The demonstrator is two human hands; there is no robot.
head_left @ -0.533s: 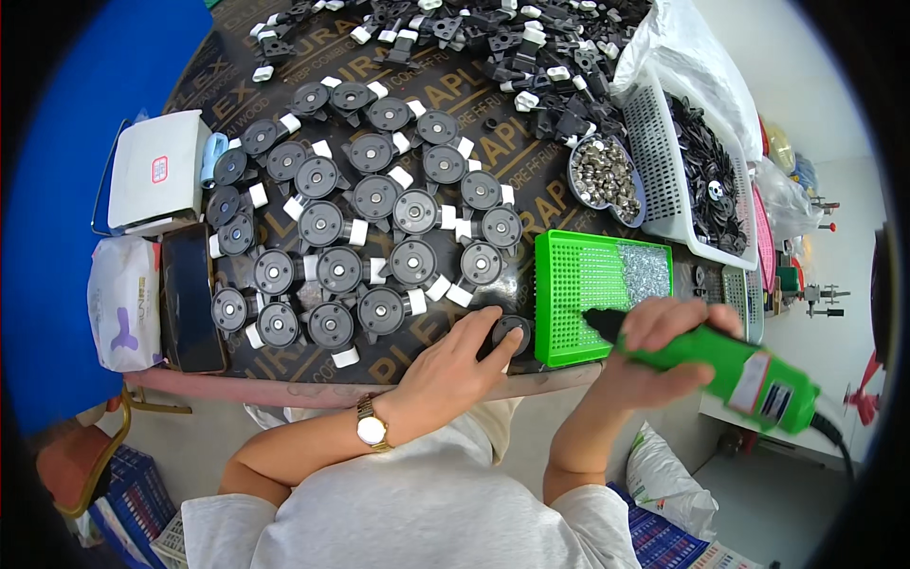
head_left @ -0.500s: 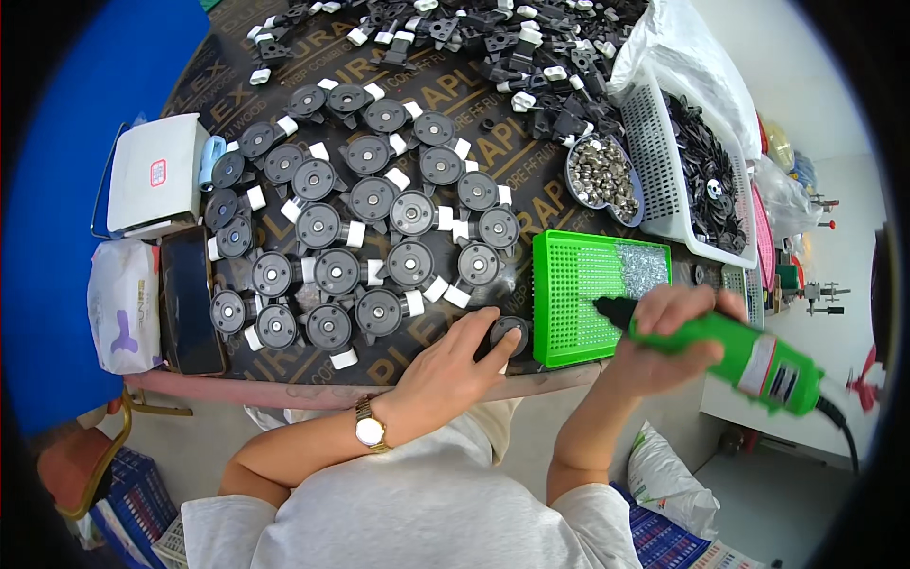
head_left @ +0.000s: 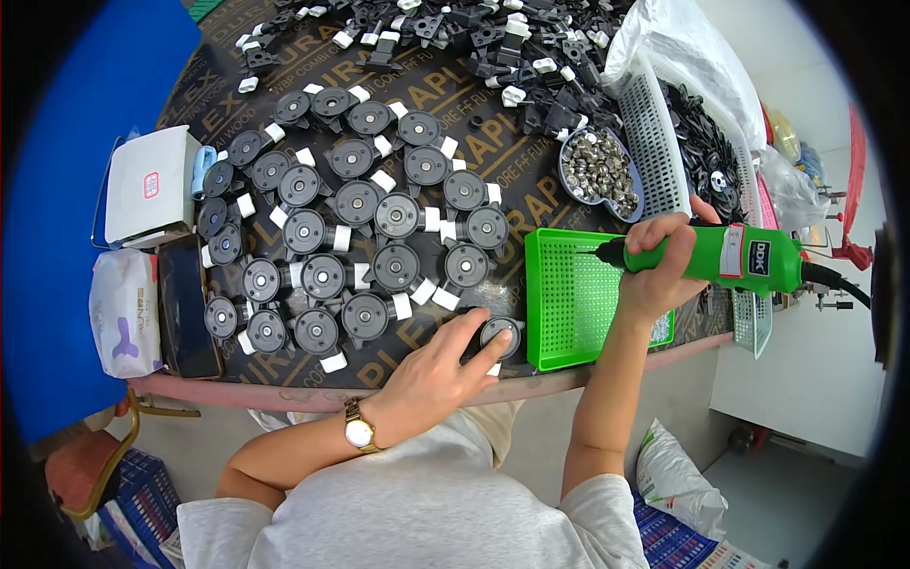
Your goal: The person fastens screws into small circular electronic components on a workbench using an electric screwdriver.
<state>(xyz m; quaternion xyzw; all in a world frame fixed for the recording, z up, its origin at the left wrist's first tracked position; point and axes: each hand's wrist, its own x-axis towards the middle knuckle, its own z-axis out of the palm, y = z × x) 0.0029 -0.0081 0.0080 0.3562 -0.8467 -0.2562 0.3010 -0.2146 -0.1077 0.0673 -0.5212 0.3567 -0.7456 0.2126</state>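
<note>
And up comes the green power driver (head_left: 758,258), swung from a downward slant to nearly level, its dark tip now toward the far edge of the green tray (head_left: 544,360)! The right hand (head_left: 664,256) has it, fingers curled closed around the barrel's front end, probably for steering the tip, with the cord trailing off to the right. The left hand (head_left: 438,372) hasn't budged: thumb and fingers bent, part-closed, pinning a black wheel (head_left: 501,337) just inside the table's (head_left: 531,199) near edge, beside the tray's left edge. That grip likely steadies it, close to the body. Over toward the table's left side, more wheels (head_left: 396,215) lie face up in loose rows (handy, I'd say, for seeing their centres), while the screws (head_left: 661,330) at the tray's right edge are partly hidden by the forearm.
</note>
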